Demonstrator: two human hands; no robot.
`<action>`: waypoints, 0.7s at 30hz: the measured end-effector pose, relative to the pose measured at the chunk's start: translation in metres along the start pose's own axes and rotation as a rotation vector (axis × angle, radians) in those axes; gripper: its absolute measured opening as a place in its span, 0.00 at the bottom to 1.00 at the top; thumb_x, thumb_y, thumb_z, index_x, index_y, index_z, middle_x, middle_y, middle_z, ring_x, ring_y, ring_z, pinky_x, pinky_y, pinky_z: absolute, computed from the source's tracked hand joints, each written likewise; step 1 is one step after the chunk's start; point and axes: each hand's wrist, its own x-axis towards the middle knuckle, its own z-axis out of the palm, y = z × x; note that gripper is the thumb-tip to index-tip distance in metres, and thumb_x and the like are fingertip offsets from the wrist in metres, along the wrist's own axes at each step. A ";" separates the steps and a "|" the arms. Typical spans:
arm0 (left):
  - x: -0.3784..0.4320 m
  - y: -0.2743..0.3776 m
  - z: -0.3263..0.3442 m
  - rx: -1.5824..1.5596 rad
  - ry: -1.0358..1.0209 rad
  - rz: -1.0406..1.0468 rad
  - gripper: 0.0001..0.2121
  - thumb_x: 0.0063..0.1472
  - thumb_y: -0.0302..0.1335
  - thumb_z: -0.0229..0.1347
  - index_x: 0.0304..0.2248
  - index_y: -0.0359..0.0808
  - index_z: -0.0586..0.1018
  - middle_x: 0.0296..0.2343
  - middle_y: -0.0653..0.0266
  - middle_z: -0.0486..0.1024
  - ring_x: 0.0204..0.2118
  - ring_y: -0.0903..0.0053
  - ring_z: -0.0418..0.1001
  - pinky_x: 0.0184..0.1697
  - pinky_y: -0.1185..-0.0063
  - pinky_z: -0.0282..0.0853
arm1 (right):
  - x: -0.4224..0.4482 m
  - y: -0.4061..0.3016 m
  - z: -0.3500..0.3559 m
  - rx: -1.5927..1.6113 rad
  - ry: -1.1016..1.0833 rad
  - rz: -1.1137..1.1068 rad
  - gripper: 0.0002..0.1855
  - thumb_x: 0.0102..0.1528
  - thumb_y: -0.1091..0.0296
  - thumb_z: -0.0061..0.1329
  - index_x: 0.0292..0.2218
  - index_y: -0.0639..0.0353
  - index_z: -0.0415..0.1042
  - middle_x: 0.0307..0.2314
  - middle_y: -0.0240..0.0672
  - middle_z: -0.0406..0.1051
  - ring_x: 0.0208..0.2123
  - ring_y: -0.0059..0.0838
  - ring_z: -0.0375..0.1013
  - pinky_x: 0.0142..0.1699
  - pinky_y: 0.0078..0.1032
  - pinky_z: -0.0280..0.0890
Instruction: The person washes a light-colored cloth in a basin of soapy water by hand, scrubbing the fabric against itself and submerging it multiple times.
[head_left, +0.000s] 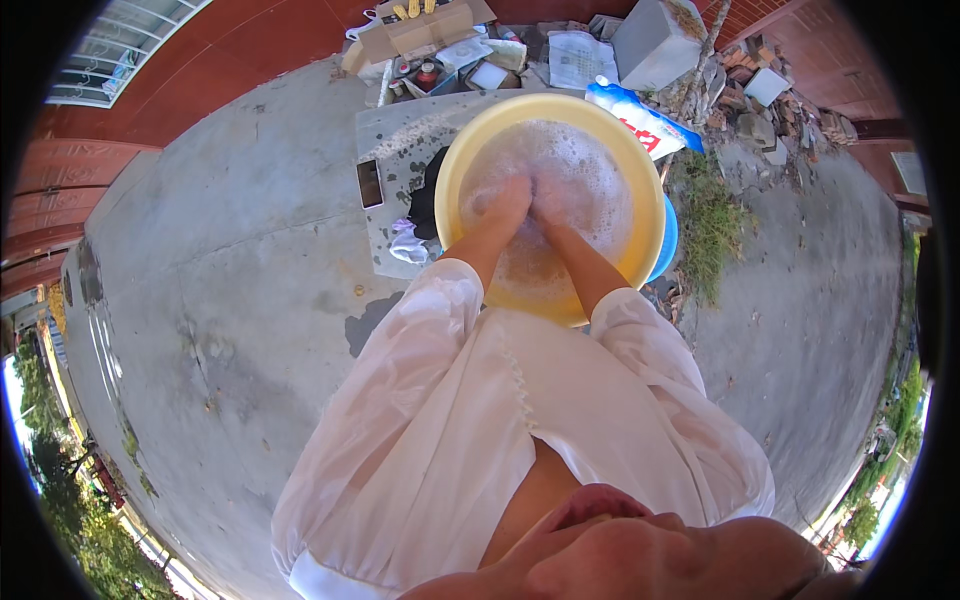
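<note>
A round yellow plastic basin (646, 180) of cloudy, sudsy water (600, 146) stands in front of me. Both my hands are dipped in it, close together near its middle. My left hand (510, 196) and my right hand (551, 204) show only in part; foam and water cover the fingers, so whether they hold anything is hidden. Which side is which follows the arms as seen. Left of the basin, on a wet grey slab, lie a dark cloth (426, 202) and a pale lilac cloth (408, 242). A phone (370, 184) lies at the slab's left edge.
A blue-and-white plastic packet (645, 124) leans behind the basin's rim; a blue basin (666, 240) shows under its right side. Farther back are an open cardboard box (420, 34), bottles (427, 76), a large pale block (658, 45) and broken bricks (750, 64). Grass (709, 225) grows at right.
</note>
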 end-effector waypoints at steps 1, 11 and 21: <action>0.000 0.003 -0.007 0.032 -0.004 0.009 0.16 0.61 0.34 0.44 0.43 0.34 0.74 0.42 0.43 0.71 0.45 0.48 0.69 0.48 0.61 0.66 | 0.007 -0.013 -0.014 -0.085 -0.089 0.104 0.24 0.56 0.60 0.41 0.52 0.60 0.62 0.43 0.52 0.68 0.45 0.50 0.68 0.48 0.43 0.62; 0.019 0.013 -0.050 -0.352 0.165 -0.146 0.19 0.63 0.41 0.43 0.32 0.33 0.79 0.31 0.48 0.76 0.36 0.56 0.75 0.41 0.64 0.68 | 0.021 0.005 -0.056 0.470 0.056 0.377 0.33 0.55 0.41 0.41 0.51 0.59 0.68 0.46 0.53 0.69 0.49 0.48 0.68 0.54 0.35 0.61; 0.014 0.030 -0.041 -1.480 -0.343 -0.553 0.18 0.64 0.43 0.45 0.38 0.35 0.75 0.31 0.61 0.76 0.31 0.68 0.75 0.37 0.69 0.72 | -0.005 -0.024 -0.066 1.126 0.042 0.268 0.20 0.53 0.53 0.53 0.37 0.64 0.76 0.30 0.34 0.75 0.31 0.25 0.72 0.38 0.26 0.66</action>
